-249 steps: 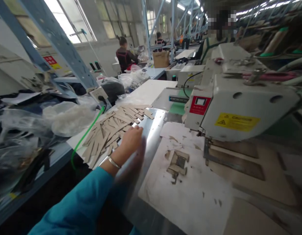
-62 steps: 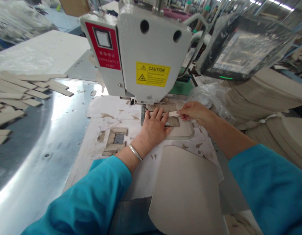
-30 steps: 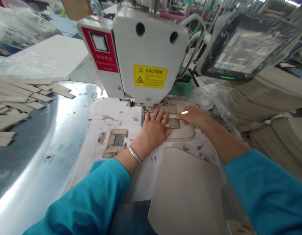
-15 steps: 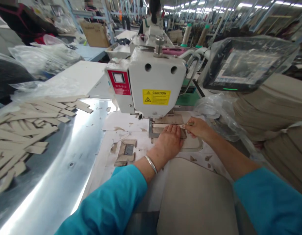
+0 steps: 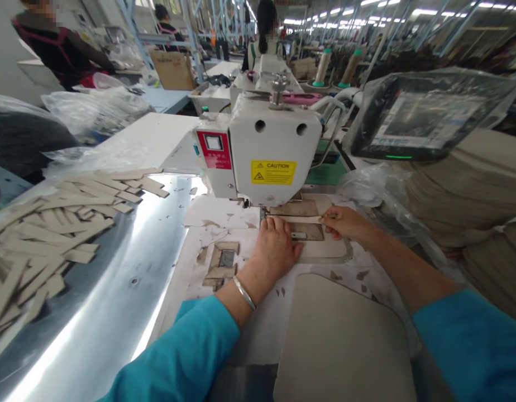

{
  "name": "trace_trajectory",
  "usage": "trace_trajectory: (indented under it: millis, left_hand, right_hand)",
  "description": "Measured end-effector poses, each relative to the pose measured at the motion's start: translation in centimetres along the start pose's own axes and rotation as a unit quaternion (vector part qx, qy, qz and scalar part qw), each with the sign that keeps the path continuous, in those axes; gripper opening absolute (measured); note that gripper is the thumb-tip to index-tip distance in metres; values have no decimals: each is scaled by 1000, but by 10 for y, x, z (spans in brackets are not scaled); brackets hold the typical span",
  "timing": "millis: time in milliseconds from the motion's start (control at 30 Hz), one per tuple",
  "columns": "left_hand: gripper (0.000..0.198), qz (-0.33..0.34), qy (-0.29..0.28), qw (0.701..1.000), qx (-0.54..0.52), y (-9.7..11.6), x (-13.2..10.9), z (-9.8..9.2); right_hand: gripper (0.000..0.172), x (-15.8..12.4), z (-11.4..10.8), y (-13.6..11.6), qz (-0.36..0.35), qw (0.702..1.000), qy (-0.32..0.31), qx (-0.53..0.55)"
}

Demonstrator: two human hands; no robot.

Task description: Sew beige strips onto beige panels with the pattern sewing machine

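My left hand (image 5: 276,245) lies flat, fingers together, on a beige strip (image 5: 297,219) under the head of the white sewing machine (image 5: 266,156). My right hand (image 5: 344,221) pinches the right end of that strip, just beside the machine's clamp frame (image 5: 308,231). The strip rests across a rounded beige fabric panel (image 5: 329,251) on the worn white template board (image 5: 224,223). Both sleeves are teal; a silver bangle sits on my left wrist.
A heap of beige strips (image 5: 52,223) covers the shiny metal table (image 5: 115,312) at left. A large beige panel (image 5: 345,346) lies near me. A plastic-wrapped control screen (image 5: 429,117) and stacks of fabric (image 5: 471,190) stand at right. Other people work at the back.
The view has tilted up and back. My left hand slid slightly left along the strip; my right hand stays pinching its end.
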State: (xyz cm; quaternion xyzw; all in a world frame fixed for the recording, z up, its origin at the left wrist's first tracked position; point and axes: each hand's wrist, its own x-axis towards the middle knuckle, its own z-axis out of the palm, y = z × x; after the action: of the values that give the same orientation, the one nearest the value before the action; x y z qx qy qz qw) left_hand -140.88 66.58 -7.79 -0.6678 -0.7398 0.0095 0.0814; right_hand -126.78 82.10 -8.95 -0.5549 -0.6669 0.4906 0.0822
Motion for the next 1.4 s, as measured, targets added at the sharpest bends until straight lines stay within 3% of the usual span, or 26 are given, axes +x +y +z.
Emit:
trace_trajectory:
  millis: [200,400,700,867,1400]
  left_hand:
    - [60,-16,15,1000,-18,2,-3,6]
    - [66,13,55,995,-86,-4,-16,21]
    - [58,31,63,993,-94,-19,-15,21]
    - [54,24,60,994,-88,-37,-23,18]
    - [36,-7,43,996,-82,-97,-49,7]
  right_hand:
    - [22,1,-2,-3,18,1000,-16,-3]
    - [21,0,-2,1,1,1000,-1,12]
    - [24,0,1,-8,11,1000,-10,9]
    - [27,-4,16,-28,43,999,-19,14]
    - [22,-3,74,-69,40,998,-54,-6]
